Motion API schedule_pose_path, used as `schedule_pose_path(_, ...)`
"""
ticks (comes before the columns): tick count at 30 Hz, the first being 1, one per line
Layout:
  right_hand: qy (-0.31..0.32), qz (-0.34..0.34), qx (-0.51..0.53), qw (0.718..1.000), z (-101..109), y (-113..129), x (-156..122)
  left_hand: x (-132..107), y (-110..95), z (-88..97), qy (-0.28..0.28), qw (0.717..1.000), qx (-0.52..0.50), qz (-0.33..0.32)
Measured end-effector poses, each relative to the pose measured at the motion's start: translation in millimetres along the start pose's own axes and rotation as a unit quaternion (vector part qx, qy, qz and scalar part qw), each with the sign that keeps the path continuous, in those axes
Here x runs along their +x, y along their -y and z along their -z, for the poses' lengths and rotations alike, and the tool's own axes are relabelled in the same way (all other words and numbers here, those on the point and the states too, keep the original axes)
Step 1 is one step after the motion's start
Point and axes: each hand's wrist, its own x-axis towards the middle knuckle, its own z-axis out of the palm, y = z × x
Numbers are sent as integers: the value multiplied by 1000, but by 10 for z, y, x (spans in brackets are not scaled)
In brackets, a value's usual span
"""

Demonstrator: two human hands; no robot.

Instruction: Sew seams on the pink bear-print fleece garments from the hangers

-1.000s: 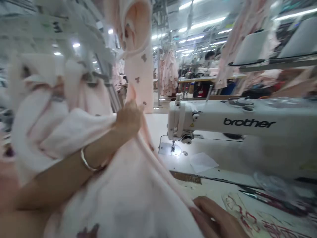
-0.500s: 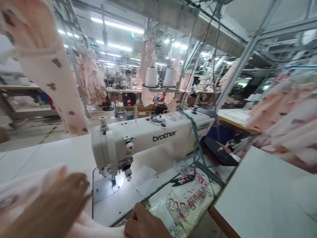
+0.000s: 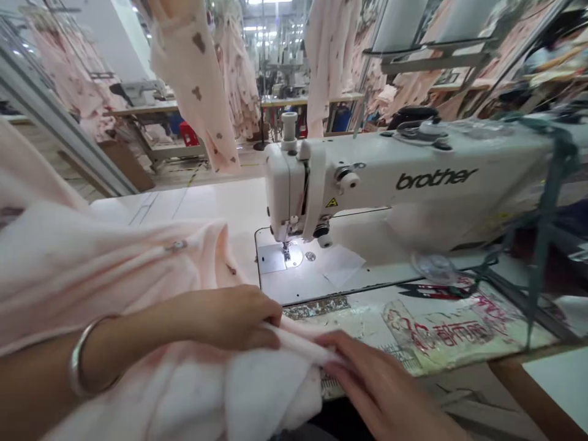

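Observation:
A pale pink fabric piece (image 3: 184, 257) with small brown motifs spreads over the left of the sewing table and down its front edge. My left hand (image 3: 234, 315), a silver bangle on its wrist, pinches a folded edge of it. Close by on the right, my right hand (image 3: 367, 373) grips the same edge between thumb and fingers. Both hands are in front of the sewing machine (image 3: 358, 184), apart from its lit presser foot (image 3: 286, 252). A round metal bobbin (image 3: 310, 256) lies on the bed beside the needle plate.
Red-handled thread snips (image 3: 436, 291) and a clear plastic disc (image 3: 434, 266) lie right of the machine bed. A green cloth strip (image 3: 546, 214) hangs over the machine. Pink printed pieces (image 3: 197, 86) hang behind, and white thread cones (image 3: 399, 24) stand above.
The view has swung left and down, closer to the machine. My hands have come together on the fabric edge, and more of the fabric now shows on the left.

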Motion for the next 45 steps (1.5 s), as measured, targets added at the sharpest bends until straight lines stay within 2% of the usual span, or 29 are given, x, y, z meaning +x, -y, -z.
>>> schedule_pose_path(4,23,-31,-15,999,137,96,294,95,124,-58,-3,1000,21,-8)
schedule_pose_path(9,1,-4,-94,996,165,125,485,104,48,-76,-19,998,51,43)
schedule_pose_path(12,1,0,-106,994,153,70,521,135,-71,-165,-91,990,92,60)
schedule_pose_path(15,5,14,-103,995,159,13,530,210,-163,-265,-152,985,86,12)
schedule_pose_path(20,28,37,-76,996,283,22,580,310,-166,-300,-124,992,5,2)
schedule_pose_path(23,99,7,43,994,411,68,638,274,-165,-238,-94,993,-63,29)
schedule_pose_path(26,167,-18,149,974,512,86,693,224,-168,-181,-92,990,-97,51)
schedule_pose_path(33,153,-17,171,973,592,106,661,211,-120,-182,-88,981,-172,16)
schedule_pose_path(39,117,-8,183,976,581,84,596,219,-153,-250,-124,973,-194,19)
schedule_pose_path(45,164,-7,154,974,543,11,586,221,-176,-297,-153,969,-195,14)
